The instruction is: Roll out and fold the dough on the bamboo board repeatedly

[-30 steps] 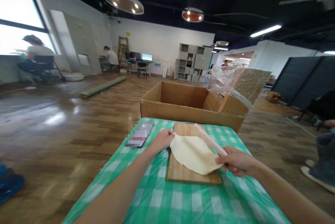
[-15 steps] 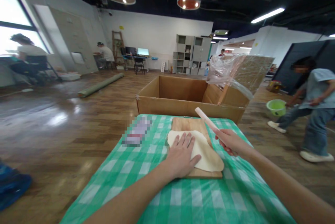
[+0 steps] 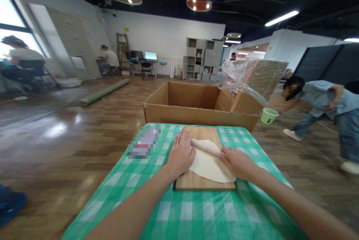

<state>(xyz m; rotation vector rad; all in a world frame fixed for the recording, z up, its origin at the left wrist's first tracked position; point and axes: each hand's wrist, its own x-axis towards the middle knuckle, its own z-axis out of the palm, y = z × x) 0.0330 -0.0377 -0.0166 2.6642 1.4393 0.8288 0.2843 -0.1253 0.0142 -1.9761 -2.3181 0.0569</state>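
A flat sheet of pale dough lies on a wooden cutting board. Across its upper part rests a light rolling pin, slanting down to the right. My right hand is closed around the pin's right end. At the left edge of the dough, my left hand lies with fingers stretched out, its thumb and index finger beside the pin's left end. Whether the left palm presses on the pin or the dough is hidden.
A green-and-white checked cloth covers the table. A blurred-out flat item lies left of the board. Behind the table stands an open cardboard box. On the right, a person bends over with a green bucket.
My right hand has brought the rolling pin down onto the dough. My left hand has slid from the dough's middle to its left side. The person with the bucket has bent lower and moved it closer.
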